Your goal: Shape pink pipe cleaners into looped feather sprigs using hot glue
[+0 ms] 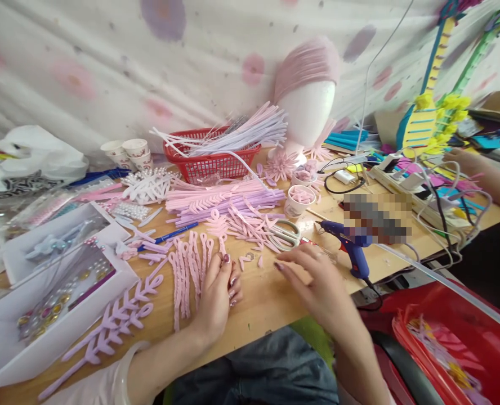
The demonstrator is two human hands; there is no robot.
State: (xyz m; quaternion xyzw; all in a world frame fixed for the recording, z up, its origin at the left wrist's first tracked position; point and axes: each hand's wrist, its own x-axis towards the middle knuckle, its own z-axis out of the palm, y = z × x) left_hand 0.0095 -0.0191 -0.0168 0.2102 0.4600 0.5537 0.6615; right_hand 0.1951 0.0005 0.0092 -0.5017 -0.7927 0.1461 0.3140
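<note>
Your right hand (313,275) hangs with its fingers parted over the table, nothing visible in it, near the scissors (286,235). Your left hand (218,292) is curled narrow beside the row of pink looped strips (184,275); one pink looped piece (222,243) shows at its thumb, but I cannot tell whether you grip it. These look light, soft and bendable: take them mid-stem, sparing the loops. Pinch the tiny pink snippets (244,262) lightly. Dark lettering on the plastic bag (34,151) and red print on the paper cups (138,148) are unreadable.
</note>
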